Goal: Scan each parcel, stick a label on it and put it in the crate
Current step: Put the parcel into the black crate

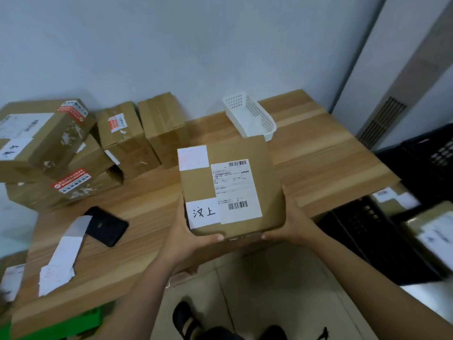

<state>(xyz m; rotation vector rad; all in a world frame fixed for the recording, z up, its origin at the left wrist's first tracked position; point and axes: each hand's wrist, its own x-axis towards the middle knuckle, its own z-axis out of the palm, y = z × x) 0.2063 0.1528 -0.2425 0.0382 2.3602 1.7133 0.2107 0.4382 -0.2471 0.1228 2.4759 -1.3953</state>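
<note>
Both hands are gripping one parcel [267, 182] from opposite sides. The left hand [186, 238] is holding its near left corner and the right hand [288, 227] its near right corner. The fingers of both are curling under the near edge and the thumbs are lying up the sides. The parcel is sitting over the near edge of the table [318, 163], its top face tilting toward the camera.

Three labels are showing on that face:
- A white label [202, 213] at the near left is carrying the handwritten characters 汶上.
- A printed waybill [235, 190] beside it is bearing two barcodes; its small print is not legible.
- A white sticker [193, 157] at the far left corner is showing faint red print, unreadable.

Left of the parcel, a black phone [107, 225] is lying flat on the table, with a strip of white labels [65, 251] overlapping its near corner. To the right, below table level, a black crate [362, 231] is standing with labelled boxes [431, 231] beside or inside it; I cannot tell which.

Farther back on the left, cartons [49, 143] are lying stacked and leaning, several wearing red-and-white tape [72, 110] whose text is too small to read. A white basket [250, 116] is standing against the wall.
</note>
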